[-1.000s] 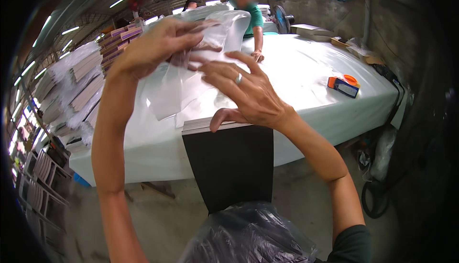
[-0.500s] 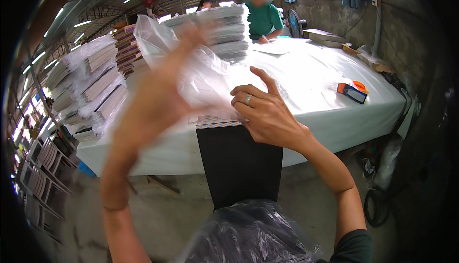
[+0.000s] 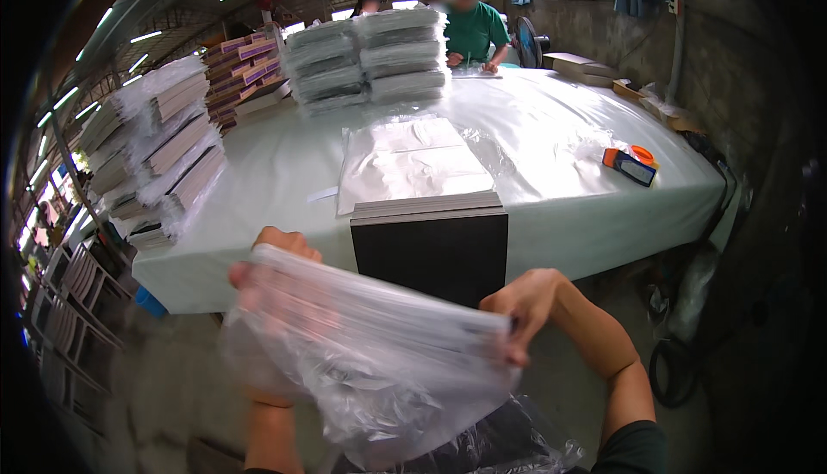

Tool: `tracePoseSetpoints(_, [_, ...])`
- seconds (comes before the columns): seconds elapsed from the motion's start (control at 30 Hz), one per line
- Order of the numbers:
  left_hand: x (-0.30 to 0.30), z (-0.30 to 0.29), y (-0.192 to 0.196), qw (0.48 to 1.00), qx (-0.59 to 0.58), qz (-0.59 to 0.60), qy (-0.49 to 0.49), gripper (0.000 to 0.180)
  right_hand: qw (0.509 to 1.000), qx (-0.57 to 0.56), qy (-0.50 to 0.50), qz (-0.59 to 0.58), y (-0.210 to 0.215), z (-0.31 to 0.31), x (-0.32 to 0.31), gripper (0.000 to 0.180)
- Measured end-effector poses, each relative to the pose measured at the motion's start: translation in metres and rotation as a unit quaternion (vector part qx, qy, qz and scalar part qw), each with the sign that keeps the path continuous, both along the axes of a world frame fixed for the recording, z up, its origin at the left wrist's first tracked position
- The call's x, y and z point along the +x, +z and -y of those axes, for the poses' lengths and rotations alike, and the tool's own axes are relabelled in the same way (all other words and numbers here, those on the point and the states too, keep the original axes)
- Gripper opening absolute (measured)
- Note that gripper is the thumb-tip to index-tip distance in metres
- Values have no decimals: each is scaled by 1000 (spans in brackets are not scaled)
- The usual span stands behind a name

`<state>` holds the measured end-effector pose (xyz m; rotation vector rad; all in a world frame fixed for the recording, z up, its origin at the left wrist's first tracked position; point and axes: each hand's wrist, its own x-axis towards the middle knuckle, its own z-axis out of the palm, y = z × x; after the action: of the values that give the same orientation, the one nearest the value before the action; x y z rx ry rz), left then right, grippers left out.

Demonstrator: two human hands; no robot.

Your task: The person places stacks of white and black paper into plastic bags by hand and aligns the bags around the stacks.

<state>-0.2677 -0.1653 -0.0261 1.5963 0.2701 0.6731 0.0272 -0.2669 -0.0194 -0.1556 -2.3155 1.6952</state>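
Observation:
A crumpled clear plastic bag (image 3: 379, 353) stretches between my hands, low in front of my body. My left hand (image 3: 280, 250) is closed at the bag's left end; its knuckles show above the film and the rest blurs through it. At the right end my right hand (image 3: 525, 310) pinches the bag's edge. Just beyond, flat packs in clear plastic (image 3: 409, 159) lie on the table. A stack of thin grey-edged boards (image 3: 431, 206) sits at the near edge, with a black panel (image 3: 426, 250) facing me below it.
Wrapped stacks stand on the white-covered table (image 3: 560, 215): one at left (image 3: 164, 142), others at the back (image 3: 401, 56). Brown cartons (image 3: 245, 73) rise behind. A tape dispenser (image 3: 633, 166) lies at right. Across the table is a person in green (image 3: 474, 34); a fan (image 3: 530, 41) stands nearby.
Both hands have come back from over the table toward my body, bringing the clear plastic bag with them. The flat packs and the board stack are now uncovered. The other person's hands have shifted.

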Motion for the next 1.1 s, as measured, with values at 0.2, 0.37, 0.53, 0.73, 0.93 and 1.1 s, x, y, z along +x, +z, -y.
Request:
tracePoseSetpoints(0.2, [-16, 10, -48, 968, -152, 200, -14, 22, 844, 49, -489, -214, -1, 9, 5, 45])
tracePoseSetpoints(0.37, [-1, 4, -74, 934, -205, 286, -60, 19, 833, 17, -448, 325, -77, -18, 30, 63])
tracePoseSetpoints(0.53, [-6, -8, -86, 925, -186, 318, -94, 18, 985, 128, 111, -42, -39, -4, 45, 79])
tracePoseSetpoints(0.73, [1, -21, -65, 993, 45, 100, -32, 19, 927, -32, -222, -302, -57, 25, 82, 54])
tracePoseSetpoints(0.93, [40, -8, -78, 935, 175, -13, 309, 45, 568, 228, -787, 76, -40, 15, 52, 53])
tracePoseSetpoints(1.1, [70, 1, -64, 828, 283, -74, 479, 48, 480, 359, -775, 199, -67, -2, 46, 72])
